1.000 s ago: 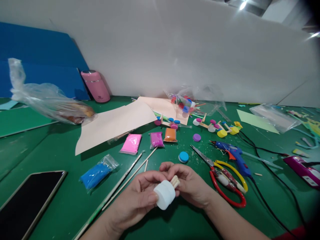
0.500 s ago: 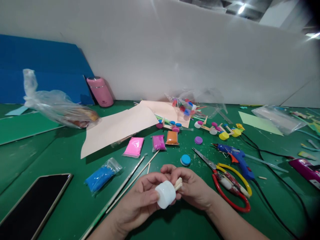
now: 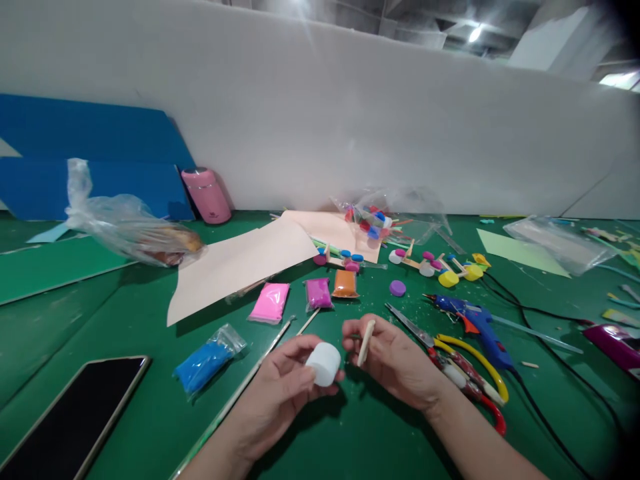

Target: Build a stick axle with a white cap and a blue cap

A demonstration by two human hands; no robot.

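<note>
In the head view my left hand is closed around a white plastic cap, thumb on its near side. My right hand, a short gap away, pinches a short pale wooden stick held nearly upright; whether it is one piece or several I cannot tell. Scissors with red and yellow handles lie just beyond my right hand, which partly covers them. Past my hands rest a purple cap and small packets of pink clay, purple clay and orange clay.
A blue glue gun with a black cord lies at right. Small wheeled stick models stand farther back. At left are a phone, a blue clay packet and long thin sticks. A pink flask stands by the white partition.
My hands have come apart: the right has drawn the wooden piece away from the white cap, rightward and slightly up. The blue cap on the table is now out of sight. The view has tilted up slightly.
</note>
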